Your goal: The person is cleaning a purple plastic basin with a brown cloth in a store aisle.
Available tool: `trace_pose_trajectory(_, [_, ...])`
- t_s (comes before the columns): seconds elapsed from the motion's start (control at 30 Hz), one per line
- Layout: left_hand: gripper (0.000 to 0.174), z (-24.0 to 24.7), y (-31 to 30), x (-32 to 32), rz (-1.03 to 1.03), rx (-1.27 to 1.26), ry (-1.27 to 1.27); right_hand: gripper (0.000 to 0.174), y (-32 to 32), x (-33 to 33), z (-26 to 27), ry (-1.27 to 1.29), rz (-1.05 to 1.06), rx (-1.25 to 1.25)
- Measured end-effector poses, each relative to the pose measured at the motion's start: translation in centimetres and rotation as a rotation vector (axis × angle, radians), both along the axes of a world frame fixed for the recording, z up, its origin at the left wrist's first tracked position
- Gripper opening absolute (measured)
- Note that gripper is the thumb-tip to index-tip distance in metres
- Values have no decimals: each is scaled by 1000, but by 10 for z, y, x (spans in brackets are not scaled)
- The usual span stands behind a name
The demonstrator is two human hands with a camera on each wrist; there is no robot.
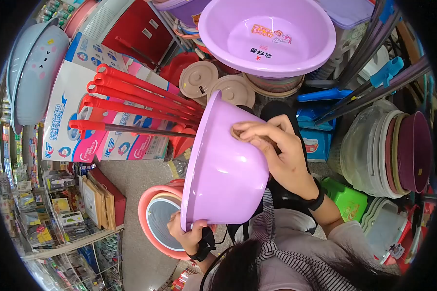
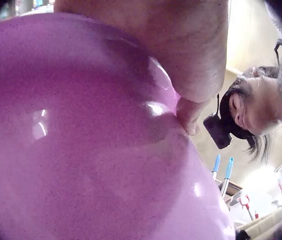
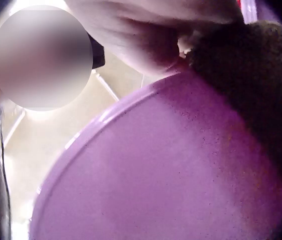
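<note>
A glossy lilac plastic basin [image 1: 228,169] is tilted on its side in front of the person, its outer wall toward the body. At its lower rim, the left hand [image 1: 187,235] grips the edge, thumb on the outside. The basin's smooth wall [image 2: 81,140] fills much of the left wrist view. High on the outer wall, the right hand [image 1: 286,155] holds a brown cloth [image 1: 236,133] against the surface with bent fingers. That cloth shows dark and fuzzy beside the basin [image 3: 111,180] in the right wrist view. Most of it is hidden under the hand in the head view.
Another lilac basin [image 1: 267,34] sits on a stack ahead. Red-handled poles [image 1: 145,92] lean close on the left before printed cartons [image 1: 65,121]. Nested tubs [image 1: 162,218] stand on the floor below. Stacked basins [image 1: 374,145] and a green stool [image 1: 344,199] are at the right.
</note>
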State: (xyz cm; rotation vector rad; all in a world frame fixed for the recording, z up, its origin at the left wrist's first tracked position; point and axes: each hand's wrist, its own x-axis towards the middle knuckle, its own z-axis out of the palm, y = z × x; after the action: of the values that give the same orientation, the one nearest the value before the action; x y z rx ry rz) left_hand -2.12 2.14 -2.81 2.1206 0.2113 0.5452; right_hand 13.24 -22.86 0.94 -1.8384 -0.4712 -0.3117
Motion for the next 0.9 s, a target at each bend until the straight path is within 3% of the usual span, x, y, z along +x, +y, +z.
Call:
trace_pose_trajectory(0.07, [55,0,1,1,4,8,-21,28,0,-2,-4,32,-15,50])
trace_pose_trajectory(0.17, [59,0,3,0,15,12,12,28,-5,-15,4,-25,138,51])
trace_pose_trajectory(0.23, [59,1,1,1,19,-12,31,27,-10,-18,13,72,384,45])
trace_pose_trajectory(0.3, [59,3,0,2,23,-35,48,27,-8,-7,12,88,367,86])
trace_pose_trajectory(0.37, [56,5,-1,3,-52,10,18,29,1,3,6,85,24,139])
trace_pose_trajectory(0.4, [56,6,-1,4,-51,12,14,30,5,4,3,62,-6,137])
trace_pose_trajectory(0.5, [57,7,-1,5,-30,2,29,30,2,-5,3,-61,90,-1])
trace_pose_trajectory(0.63, [59,4,-1,5,-3,15,1,25,-8,-7,5,-16,332,26])
trace_pose_trajectory(0.83, [62,11,-9,15,37,-20,-52,26,10,2,5,-70,88,32])
trace_pose_trajectory(0.9, [63,10,-5,15,62,-19,-65,25,6,-8,4,-73,303,71])
